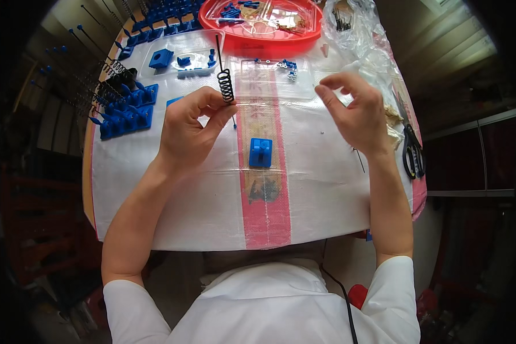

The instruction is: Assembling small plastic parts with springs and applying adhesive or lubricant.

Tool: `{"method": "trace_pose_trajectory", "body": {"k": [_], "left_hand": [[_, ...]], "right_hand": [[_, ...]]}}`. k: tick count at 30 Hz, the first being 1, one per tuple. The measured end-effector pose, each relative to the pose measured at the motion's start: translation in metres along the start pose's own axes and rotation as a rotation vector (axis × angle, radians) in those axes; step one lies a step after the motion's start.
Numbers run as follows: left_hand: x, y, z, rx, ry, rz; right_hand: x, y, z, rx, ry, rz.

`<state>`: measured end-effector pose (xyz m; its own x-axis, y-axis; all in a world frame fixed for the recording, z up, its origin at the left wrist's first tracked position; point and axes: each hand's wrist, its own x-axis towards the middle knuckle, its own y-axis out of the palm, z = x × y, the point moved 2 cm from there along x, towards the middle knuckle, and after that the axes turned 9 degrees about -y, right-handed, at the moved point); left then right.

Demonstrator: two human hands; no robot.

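White sleeves and bare forearms rise from the lower edge over the table (327,189), which is covered by a white woven sheet with a pink stripe down its middle. At the far edge sits a red plastic basin (235,41) holding clear bags and small parts, and to its right lies a heap of crumpled clear plastic bags (358,34). Along the far left stand rows of blue plastic brackets (123,114), some with black springs mounted on them. Beside them a clear tray (192,60) holds a few loose blue pieces. Black scissors (413,152) rest at the right edge.

The left hand (186,135) is raised above the table, its grip closed around the lower end of a black coil spring (225,85) whose straight wire tail points away toward the basin. The right hand (355,109) hovers opposite, well apart from the spring; thumb and forefinger are pinched close together, but whether they hold anything I cannot tell. Between and below the hands, a single blue bracket (260,152) lies flat on the pink stripe.
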<state>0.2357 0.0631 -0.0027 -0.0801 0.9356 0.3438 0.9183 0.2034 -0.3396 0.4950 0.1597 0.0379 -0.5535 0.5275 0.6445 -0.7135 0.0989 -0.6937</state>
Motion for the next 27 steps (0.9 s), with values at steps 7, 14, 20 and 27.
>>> {"method": "trace_pose_trajectory", "body": {"k": [7,14,20,27], "left_hand": [[-0.002,-0.002,0.002,-0.011,0.004,-0.022],[-0.002,0.000,-0.007,0.003,0.026,-0.020],[-0.001,-0.002,-0.004,-0.020,0.008,-0.007],[-0.002,-0.003,0.005,-0.019,-0.018,0.025]], "right_hand": [[-0.016,0.007,-0.007,0.030,0.125,0.069],[-0.016,0.011,-0.002,0.094,0.104,0.068],[-0.016,0.012,-0.006,0.104,0.095,0.086],[-0.018,0.011,-0.006,0.137,0.165,0.135]]}}
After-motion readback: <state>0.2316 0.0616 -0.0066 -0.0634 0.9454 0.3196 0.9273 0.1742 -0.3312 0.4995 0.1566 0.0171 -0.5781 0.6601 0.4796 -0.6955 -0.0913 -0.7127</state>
